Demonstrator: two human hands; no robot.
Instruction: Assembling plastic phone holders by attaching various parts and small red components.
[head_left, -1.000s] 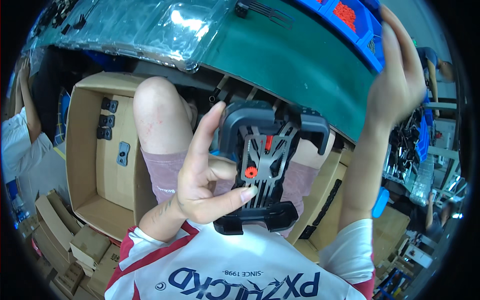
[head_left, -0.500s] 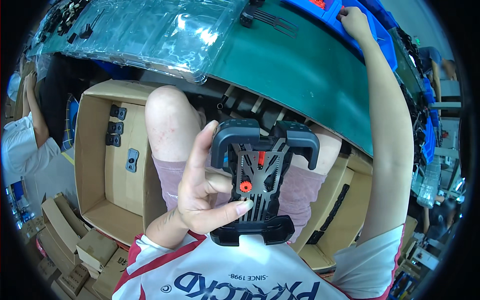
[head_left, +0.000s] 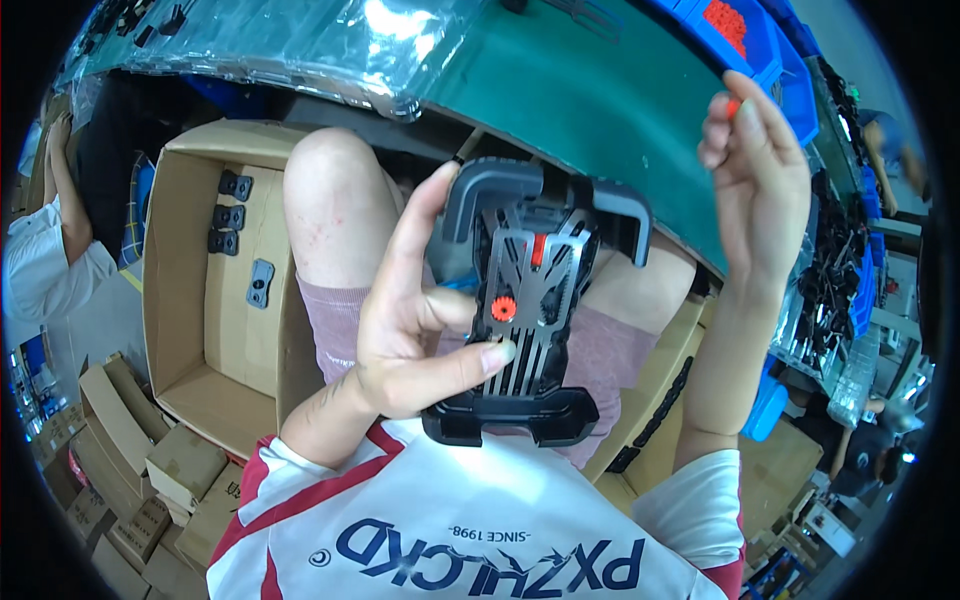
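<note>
My left hand (head_left: pixel 400 345) holds a black phone holder (head_left: pixel 528 285) above my lap, thumb pressed on its slotted metal plate and fingers behind it. The holder has grey-black hooked arms at the top and a black foot bracket at the bottom. A red gear (head_left: pixel 503 309) sits on the left side of the plate, and a red tab (head_left: pixel 538 250) shows near its top middle. Raised at the right, apart from the holder, my right hand (head_left: pixel 758 185) pinches a small red part (head_left: pixel 733 108) between thumb and fingertips; its shape is mostly covered.
Blue bins (head_left: pixel 765 60), one with red parts (head_left: pixel 725 28), stand at the far right of the green table (head_left: pixel 590 110). Clear plastic trays (head_left: pixel 330 50) lie at the left. A cardboard box (head_left: pixel 240 345) with several dark plates is left of my legs; another (head_left: pixel 640 440) is right. A person (head_left: pixel 55 260) sits far left.
My right hand has drawn back from the blue bins toward me, now with a small red part in its fingertips. The phone holder appears higher in view, still in my left hand.
</note>
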